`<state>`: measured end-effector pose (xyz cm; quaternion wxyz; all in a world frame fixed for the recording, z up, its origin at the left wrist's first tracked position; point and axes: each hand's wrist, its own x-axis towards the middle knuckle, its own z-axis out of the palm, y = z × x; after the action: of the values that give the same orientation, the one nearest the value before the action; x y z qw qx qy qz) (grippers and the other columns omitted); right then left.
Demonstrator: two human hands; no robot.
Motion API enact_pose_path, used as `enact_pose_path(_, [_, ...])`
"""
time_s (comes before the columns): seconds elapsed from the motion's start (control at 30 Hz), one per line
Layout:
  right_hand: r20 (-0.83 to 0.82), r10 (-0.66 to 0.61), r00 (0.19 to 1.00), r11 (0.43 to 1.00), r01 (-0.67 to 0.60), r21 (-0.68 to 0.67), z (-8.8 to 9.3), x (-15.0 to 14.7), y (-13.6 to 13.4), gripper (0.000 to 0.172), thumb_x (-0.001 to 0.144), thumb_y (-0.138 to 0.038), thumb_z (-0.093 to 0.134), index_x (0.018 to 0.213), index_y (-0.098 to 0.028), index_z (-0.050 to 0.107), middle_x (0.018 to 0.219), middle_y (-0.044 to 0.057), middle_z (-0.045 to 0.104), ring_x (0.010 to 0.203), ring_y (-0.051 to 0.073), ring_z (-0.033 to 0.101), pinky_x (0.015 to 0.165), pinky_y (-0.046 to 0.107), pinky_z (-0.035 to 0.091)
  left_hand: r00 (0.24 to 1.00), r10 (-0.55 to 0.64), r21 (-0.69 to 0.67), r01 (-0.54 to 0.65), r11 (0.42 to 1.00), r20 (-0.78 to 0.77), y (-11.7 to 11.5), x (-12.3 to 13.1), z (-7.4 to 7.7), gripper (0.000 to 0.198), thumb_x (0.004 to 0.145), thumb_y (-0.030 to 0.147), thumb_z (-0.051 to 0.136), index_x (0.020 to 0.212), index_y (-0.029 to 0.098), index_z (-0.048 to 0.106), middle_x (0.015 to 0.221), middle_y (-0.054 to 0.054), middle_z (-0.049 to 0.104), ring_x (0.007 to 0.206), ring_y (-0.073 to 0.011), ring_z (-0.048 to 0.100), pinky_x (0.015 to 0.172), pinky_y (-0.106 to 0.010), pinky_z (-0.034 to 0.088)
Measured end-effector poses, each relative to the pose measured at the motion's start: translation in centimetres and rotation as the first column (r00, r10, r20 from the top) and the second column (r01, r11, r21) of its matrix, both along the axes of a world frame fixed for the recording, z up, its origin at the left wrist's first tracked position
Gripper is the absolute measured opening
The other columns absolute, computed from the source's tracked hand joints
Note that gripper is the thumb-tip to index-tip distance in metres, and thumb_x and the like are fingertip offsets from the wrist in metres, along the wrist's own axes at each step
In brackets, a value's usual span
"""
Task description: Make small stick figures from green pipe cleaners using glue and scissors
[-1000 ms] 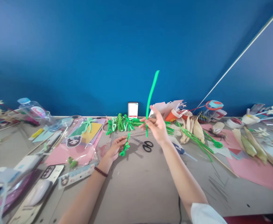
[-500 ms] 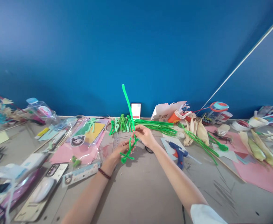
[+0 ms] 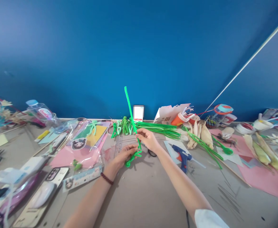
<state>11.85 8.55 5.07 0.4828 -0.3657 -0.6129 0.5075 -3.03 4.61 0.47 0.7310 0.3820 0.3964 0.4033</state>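
My left hand [image 3: 127, 154] is closed on a small green pipe-cleaner figure [image 3: 128, 163], whose lower end pokes out below the fingers. A long bright green pipe cleaner [image 3: 129, 107] rises from it, leaning left at the top. My right hand [image 3: 148, 139] pinches this pipe cleaner between thumb and fingertips, just above the left hand. How the strands join between the hands is partly hidden by my fingers. Behind the hands, several finished green pipe-cleaner figures [image 3: 124, 126] stand beside a bundle of green pipe cleaners [image 3: 160, 129].
A blue glue gun [image 3: 183, 157] lies right of my right arm. A phone [image 3: 139, 113] leans on the blue wall. Left are a plastic bag with coloured paper [image 3: 79, 158], a ruler strip [image 3: 83, 178] and a phone with a mouse [image 3: 42, 193]. Corn husks [image 3: 204, 134] and orange cups [image 3: 178, 118] sit right.
The figure in my left hand has turned, so its limbs now point more to the right. My left fingers have closed further over it; the right hand keeps its pinch nearly in place.
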Motion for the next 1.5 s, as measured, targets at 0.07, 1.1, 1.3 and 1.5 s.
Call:
enact_pose_path(0.07, [0.050, -0.073, 0.996, 0.997, 0.074, -0.003, 0.2, 0.9, 0.4, 0.026, 0.072, -0.040, 0.062, 0.088, -0.019, 0.060, 0.069, 0.000, 0.061, 0.054, 0.012, 0.053, 0.049, 0.024, 0.042, 1.000, 0.019, -0.002, -0.019, 1.000, 0.019, 0.0, -0.1, 0.2, 0.027, 0.062, 0.033, 0.077, 0.078, 0.013, 0.068, 0.059, 0.000, 0.057, 0.048, -0.0076, 0.051, 0.049, -0.019, 0.041])
enact_pose_path(1.1, [0.763, -0.532, 0.368, 0.751, 0.622, 0.223, -2.3, 19.2, -11.2, 0.038, 0.074, -0.057, 0.051, 0.070, -0.021, 0.063, 0.069, 0.005, 0.068, 0.065, 0.022, 0.063, 0.059, 0.028, 0.044, 0.958, 0.170, -0.013, -0.172, 0.985, 0.231, 1.1, -0.8, -1.0, 0.034, 0.058, 0.036, 0.080, 0.069, 0.014, 0.056, 0.045, 0.010, 0.036, 0.035, -0.0013, 0.029, 0.033, -0.013, 0.020])
enact_pose_path(1.3, [0.745, -0.481, 0.463, 0.773, 0.625, 0.111, -6.8, 19.6, -13.3, 0.044, 0.069, -0.063, 0.054, 0.063, -0.020, 0.060, 0.061, 0.003, 0.065, 0.060, 0.020, 0.061, 0.056, 0.027, 0.042, 0.973, 0.148, -0.007, -0.149, 0.989, 0.176, 1.1, -0.8, -1.5, 0.033, 0.062, 0.038, 0.077, 0.070, 0.015, 0.055, 0.048, 0.008, 0.040, 0.036, -0.0027, 0.034, 0.033, -0.014, 0.023])
enact_pose_path(1.5, [0.753, -0.361, 0.551, 0.814, 0.580, -0.034, -7.1, 20.4, -12.3, 0.045, 0.074, -0.060, 0.047, 0.062, -0.020, 0.061, 0.054, 0.003, 0.063, 0.056, 0.020, 0.061, 0.054, 0.027, 0.041, 0.982, 0.092, 0.044, -0.101, 0.994, 0.164, 1.2, -1.0, -2.1, 0.033, 0.066, 0.040, 0.074, 0.066, 0.015, 0.053, 0.046, 0.009, 0.035, 0.034, -0.0015, 0.028, 0.034, -0.015, 0.022])
